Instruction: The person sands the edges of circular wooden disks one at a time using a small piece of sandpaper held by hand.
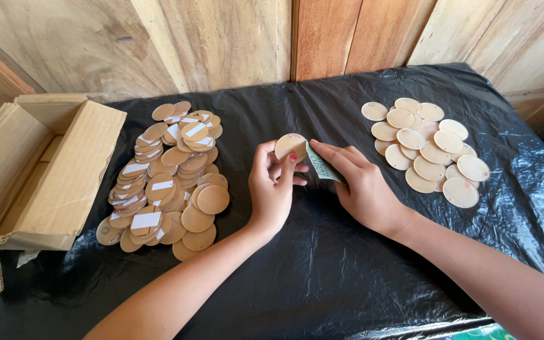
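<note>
Black-sheeted counter: left hand pinches a wooden disc, right hand grips green sandpaper touching the disc; labelled pile lies left of the disc.

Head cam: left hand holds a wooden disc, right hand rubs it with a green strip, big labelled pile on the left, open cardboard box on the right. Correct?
One slip: in the head view the open cardboard box sits at the left, beside the big labelled pile. On the right lies a smaller group of plain discs. The rest holds: left hand holds the wooden disc, right hand holds the green strip against it.
</note>
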